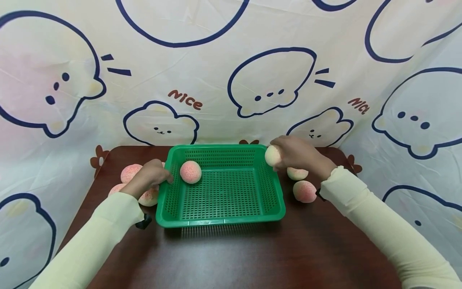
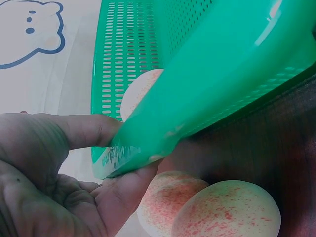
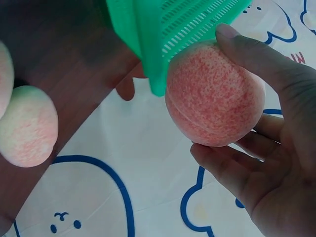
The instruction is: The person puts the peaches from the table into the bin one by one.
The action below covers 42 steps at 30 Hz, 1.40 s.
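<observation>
Okay, right hand (image 1: 297, 153) holds a peach (image 3: 215, 96), thumb and fingers curled round it, by the right back corner of the green basket (image 1: 221, 221); whether it touches the rim is hard to tell. Left hand (image 1: 153, 175) pinches the basket's left rim. Inner peach (image 1: 190, 172) sits inside, toward the left. Other peaches (image 1: 304, 191) lie both sides on the table (image 1: 325, 249). Best: steady rim, clear the edge, lower before releasing, don't squeeze.
</observation>
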Tool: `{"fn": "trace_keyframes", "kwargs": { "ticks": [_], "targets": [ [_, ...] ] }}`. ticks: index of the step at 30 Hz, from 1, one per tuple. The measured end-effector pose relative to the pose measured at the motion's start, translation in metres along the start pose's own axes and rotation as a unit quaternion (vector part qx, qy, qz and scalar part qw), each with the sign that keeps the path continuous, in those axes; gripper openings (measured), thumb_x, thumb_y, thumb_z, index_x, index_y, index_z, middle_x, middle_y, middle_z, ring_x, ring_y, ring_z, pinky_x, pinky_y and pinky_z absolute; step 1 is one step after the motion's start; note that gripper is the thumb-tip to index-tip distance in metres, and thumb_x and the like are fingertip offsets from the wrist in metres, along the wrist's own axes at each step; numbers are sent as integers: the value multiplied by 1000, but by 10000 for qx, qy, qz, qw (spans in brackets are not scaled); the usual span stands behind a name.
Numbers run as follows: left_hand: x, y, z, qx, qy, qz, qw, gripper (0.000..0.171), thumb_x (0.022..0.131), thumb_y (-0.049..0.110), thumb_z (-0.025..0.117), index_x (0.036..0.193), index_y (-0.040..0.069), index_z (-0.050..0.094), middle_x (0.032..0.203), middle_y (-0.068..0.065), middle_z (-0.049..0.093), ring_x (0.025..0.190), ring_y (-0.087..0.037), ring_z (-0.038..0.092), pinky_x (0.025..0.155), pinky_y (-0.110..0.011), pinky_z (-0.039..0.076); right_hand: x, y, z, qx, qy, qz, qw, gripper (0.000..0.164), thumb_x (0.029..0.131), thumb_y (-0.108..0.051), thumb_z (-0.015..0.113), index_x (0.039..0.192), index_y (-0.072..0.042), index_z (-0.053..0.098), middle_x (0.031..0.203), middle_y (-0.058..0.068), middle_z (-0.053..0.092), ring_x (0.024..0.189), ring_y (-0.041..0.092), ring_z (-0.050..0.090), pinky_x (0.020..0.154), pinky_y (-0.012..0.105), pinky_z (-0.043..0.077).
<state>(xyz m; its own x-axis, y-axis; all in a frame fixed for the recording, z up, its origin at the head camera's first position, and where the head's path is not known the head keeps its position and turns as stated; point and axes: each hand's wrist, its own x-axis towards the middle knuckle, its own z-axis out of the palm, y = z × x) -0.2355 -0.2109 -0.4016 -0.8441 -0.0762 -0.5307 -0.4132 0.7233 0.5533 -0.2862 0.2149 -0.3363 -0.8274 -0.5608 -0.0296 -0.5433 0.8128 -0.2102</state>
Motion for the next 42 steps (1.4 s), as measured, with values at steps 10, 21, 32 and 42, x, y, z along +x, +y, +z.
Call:
{"fn": "trace_keyframes", "kwargs": {
  "ticks": [10,21,32,42],
  "targets": [
    [-1,-1,0,1,-14,56,10000,15,87,5,68,95,-7,63,76,-12,62,54,-14,53,54,-28,48,16,-23,-2,48,-200,140,9997,70,71,-28,94,130,-4,65,118,9,70,95,25,64,80,42,54],
    [-2,-2,-4,-4,-110,98,9999,13,87,5,67,79,3,57,58,0,44,46,-10,39,49,-25,41,32,-42,4,-2,-275,47,9996,71,72,-36,94,131,-11,66,118,6,69,96,24,63,81,42,54],
    [1,-2,-2,-55,-146,59,9999,11,88,5,67,91,-5,62,70,-8,59,49,-11,46,52,-26,45,53,-59,9,-251,-315,-173,9990,71,71,-41,93,129,-9,67,118,9,71,99,26,65,82,44,55],
    [1,-1,-4,-26,-138,59,9999,10,88,4,67,87,-3,60,63,-5,54,47,-11,45,51,-26,45,65,-69,11,-385,-365,-279,9982,66,71,-43,93,121,-8,68,113,8,70,94,25,63,81,42,54]
  ]
}}
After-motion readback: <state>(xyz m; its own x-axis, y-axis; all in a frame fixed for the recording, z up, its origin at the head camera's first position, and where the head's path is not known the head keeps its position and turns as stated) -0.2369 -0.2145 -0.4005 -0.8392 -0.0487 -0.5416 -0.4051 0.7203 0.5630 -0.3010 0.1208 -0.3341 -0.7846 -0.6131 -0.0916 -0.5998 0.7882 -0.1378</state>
